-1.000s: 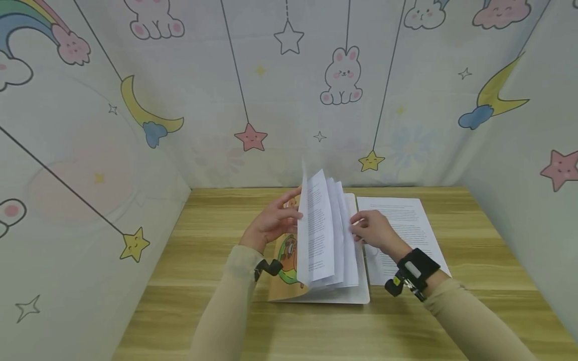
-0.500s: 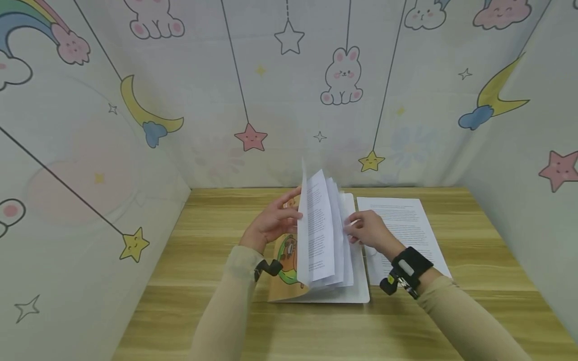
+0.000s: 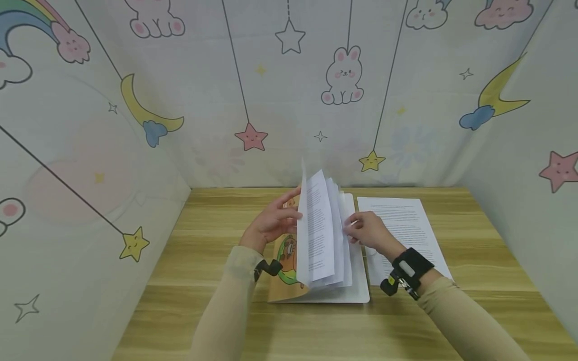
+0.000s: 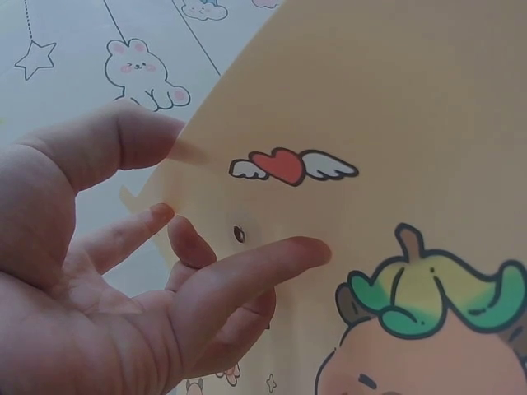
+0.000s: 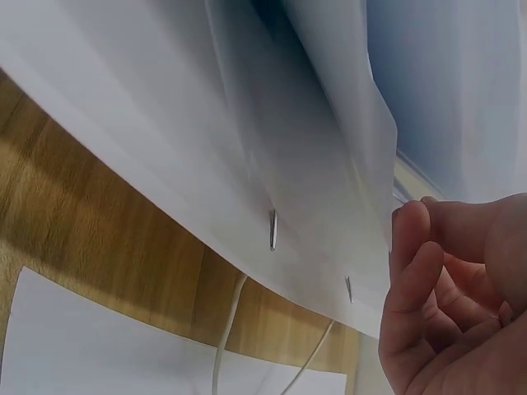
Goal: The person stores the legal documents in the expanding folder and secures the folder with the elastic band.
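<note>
A folder [image 3: 325, 297] with an orange cartoon cover [image 4: 428, 156] stands partly open, several printed pages [image 3: 318, 225] fanned upright inside. My left hand [image 3: 270, 220] is at the cover's free edge. In the left wrist view, one fingertip goes behind that edge while other fingers lie in front, near a small metal eyelet [image 4: 240, 234]. On the other side, my right hand [image 3: 368, 228] pinches at the free edge of the rear pages, thumb and fingertip together. In the right wrist view, two small metal fittings [image 5: 273, 230] show on the white sheet beside the hand.
A loose printed sheet [image 3: 402, 220] lies flat right of the folder, under my right forearm. Thin pale cords [image 5: 224, 337] hang over the wood table [image 3: 212, 240] near it. A cartoon-print curtain [image 3: 289, 100] encloses the table at the back and sides.
My right hand has shifted slightly left, and the rear pages have drawn in with it. The left hand and the cover have stayed in place.
</note>
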